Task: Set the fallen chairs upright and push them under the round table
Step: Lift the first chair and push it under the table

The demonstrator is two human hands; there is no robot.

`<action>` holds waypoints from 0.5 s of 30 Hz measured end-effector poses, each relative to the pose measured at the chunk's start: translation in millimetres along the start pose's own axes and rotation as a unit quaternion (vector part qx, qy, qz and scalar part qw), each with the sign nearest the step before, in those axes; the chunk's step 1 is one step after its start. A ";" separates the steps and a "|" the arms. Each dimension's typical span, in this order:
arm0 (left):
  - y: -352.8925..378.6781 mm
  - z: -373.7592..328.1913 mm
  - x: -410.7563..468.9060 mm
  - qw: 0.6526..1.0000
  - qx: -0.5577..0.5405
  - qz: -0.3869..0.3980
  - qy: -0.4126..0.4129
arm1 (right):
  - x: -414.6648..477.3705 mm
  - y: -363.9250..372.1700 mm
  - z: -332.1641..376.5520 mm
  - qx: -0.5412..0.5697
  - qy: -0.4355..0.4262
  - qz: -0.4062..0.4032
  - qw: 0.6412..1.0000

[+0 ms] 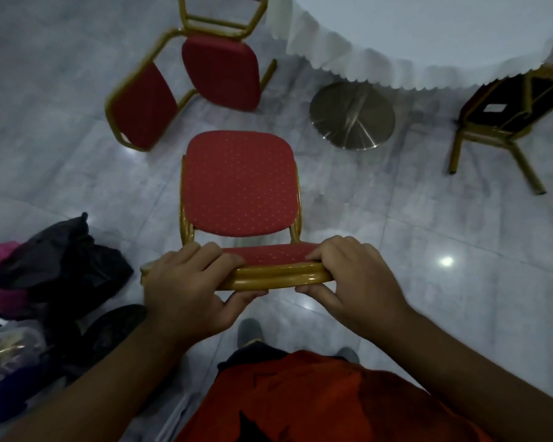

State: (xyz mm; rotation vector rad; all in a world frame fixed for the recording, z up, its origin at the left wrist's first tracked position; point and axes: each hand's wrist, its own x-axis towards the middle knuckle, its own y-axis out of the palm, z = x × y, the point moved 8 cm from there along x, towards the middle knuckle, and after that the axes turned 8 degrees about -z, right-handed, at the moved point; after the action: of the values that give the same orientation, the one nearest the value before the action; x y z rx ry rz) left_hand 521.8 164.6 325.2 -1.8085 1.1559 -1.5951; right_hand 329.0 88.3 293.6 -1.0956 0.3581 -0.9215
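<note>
Grey marble floor runs beneath an upright red chair, its seat facing the round surface beyond. Left hand and right hand each close around its gold backrest rail. Farther left, a second chair lies tipped over; another fallen chair rests right.

Chair — dotted red cloth, glossy gold metal frame; floor — polished, reflective tile.
</note>
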 end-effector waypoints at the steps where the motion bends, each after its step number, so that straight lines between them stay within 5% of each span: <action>1: 2.3 3.5 -2.1 1.000 -0.006 -0.004 -0.014 | 4.8 -0.3 0.3 -0.002 -0.004 -0.008 1.000; 8: 35.8 4.7 -5.0 0.994 -0.079 -0.004 -0.070 | 11.5 -9.4 -14.7 -0.026 -0.013 -0.033 0.999; 15: 72.4 -20.2 35.9 0.989 -0.146 0.013 0.002 | -7.2 -32.7 -53.8 -0.051 0.079 -0.054 0.994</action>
State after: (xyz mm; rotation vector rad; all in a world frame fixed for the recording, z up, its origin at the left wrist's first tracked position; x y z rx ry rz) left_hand 480.9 99.7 292.7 -1.9581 1.4723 -1.4756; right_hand 274.2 56.7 296.9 -1.1474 0.4839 -1.1001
